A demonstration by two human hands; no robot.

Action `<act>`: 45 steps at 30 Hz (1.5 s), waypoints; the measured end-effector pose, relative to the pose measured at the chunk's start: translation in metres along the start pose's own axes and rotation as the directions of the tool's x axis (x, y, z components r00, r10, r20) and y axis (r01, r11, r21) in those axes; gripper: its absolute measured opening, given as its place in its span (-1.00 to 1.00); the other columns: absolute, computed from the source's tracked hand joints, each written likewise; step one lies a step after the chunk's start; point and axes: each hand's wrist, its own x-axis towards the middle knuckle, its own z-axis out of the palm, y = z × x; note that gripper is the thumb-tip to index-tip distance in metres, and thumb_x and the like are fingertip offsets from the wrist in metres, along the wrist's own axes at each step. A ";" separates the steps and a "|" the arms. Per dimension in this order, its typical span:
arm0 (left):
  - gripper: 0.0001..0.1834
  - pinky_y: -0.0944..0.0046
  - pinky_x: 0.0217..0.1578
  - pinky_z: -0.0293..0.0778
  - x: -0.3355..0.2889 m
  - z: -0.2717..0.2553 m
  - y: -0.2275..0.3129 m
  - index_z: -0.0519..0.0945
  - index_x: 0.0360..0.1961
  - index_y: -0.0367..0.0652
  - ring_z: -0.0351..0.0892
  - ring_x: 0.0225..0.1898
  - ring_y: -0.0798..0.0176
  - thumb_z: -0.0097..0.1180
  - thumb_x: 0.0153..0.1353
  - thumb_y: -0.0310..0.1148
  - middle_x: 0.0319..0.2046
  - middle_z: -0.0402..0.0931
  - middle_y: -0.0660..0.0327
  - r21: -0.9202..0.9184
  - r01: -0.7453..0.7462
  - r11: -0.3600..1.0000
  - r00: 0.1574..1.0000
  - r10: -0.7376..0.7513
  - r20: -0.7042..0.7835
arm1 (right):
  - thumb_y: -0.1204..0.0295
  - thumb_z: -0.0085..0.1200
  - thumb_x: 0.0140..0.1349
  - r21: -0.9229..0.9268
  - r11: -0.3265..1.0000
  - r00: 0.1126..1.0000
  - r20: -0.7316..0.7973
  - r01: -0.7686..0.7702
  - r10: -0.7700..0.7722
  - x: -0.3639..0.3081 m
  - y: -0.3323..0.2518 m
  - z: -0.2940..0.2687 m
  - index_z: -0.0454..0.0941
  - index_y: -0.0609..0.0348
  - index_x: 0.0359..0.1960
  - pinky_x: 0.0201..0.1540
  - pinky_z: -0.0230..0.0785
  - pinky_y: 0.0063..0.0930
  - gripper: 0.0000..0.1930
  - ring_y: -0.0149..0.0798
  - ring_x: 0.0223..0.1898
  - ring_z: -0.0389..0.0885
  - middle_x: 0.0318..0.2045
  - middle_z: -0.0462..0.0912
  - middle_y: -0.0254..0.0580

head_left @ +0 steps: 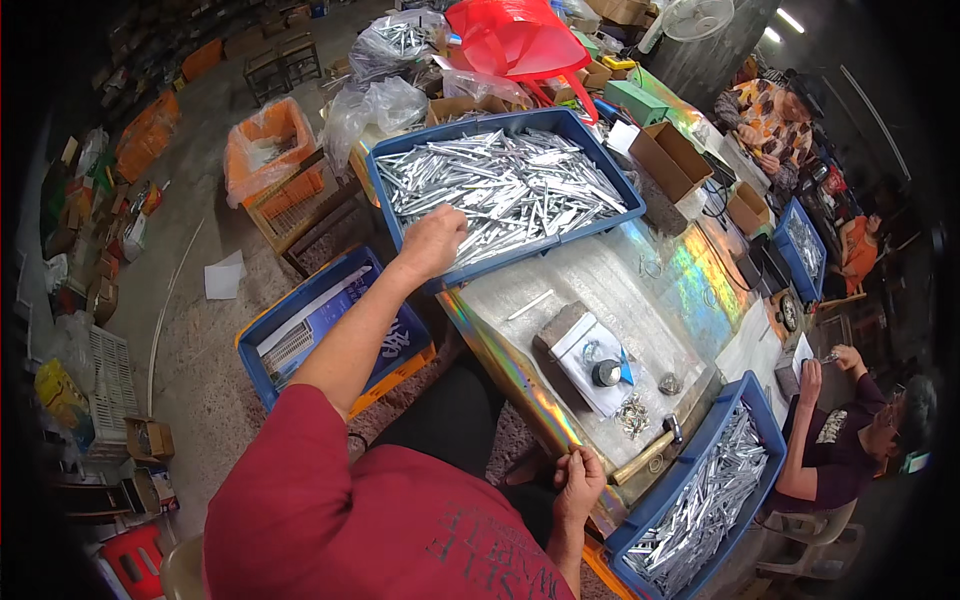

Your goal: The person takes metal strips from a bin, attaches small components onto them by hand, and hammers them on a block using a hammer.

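Note:
My left hand is curled over the near left rim of a large blue tray, among many slender silver metal pieces. Whatever its fingers grip is hidden. At the table's near edge, my right hand is closed, thumb against fingers; anything in it is too small to make out. A hammer with a wooden handle lies just beside it. Beyond stands a block topped with white paper and a small dark round container. Small metal bits are heaped nearby.
A second blue tray of silver pieces stands at my right. One loose slim piece lies on the table. Below my left arm is a blue crate. Across the table, a person in dark clothing works with raised hands.

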 end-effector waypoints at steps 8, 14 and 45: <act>-0.96 0.49 -0.54 0.24 -0.003 -0.015 0.017 0.39 -0.47 -0.22 0.31 -0.59 0.45 -0.03 0.04 -0.50 -0.52 0.41 0.24 -0.791 0.030 0.612 0.955 -0.251 -0.157 | 0.46 -0.13 0.12 0.012 1.000 1.000 0.006 -0.001 0.001 -0.001 0.004 0.000 0.42 0.29 -0.35 -0.68 0.07 -0.78 -0.85 -0.58 -0.72 0.25 -0.63 0.42 -0.32; -0.93 0.59 -0.65 0.23 -0.037 -0.012 0.071 0.36 -0.40 -0.17 0.29 -0.64 0.55 -0.07 0.11 -0.42 -0.49 0.45 0.23 -0.967 0.241 0.078 0.956 -0.192 0.222 | 0.45 -0.13 0.12 0.003 1.000 1.000 -0.013 0.000 0.000 -0.001 -0.004 0.008 0.42 0.26 -0.35 -0.70 0.04 -0.79 -0.85 -0.59 -0.74 0.24 -0.63 0.42 -0.34; -0.84 0.48 -0.55 0.30 -0.126 0.045 0.148 0.45 -0.38 -0.28 0.42 -0.53 0.42 0.09 -0.03 -0.48 -0.55 0.44 0.26 -0.814 0.526 0.247 0.714 0.391 0.580 | 0.41 -0.12 0.14 -0.216 0.966 0.990 0.032 0.140 -0.136 0.000 -0.009 -0.013 0.41 0.26 -0.42 -0.63 0.12 -0.71 -0.85 -0.59 -0.67 0.25 -0.68 0.36 -0.41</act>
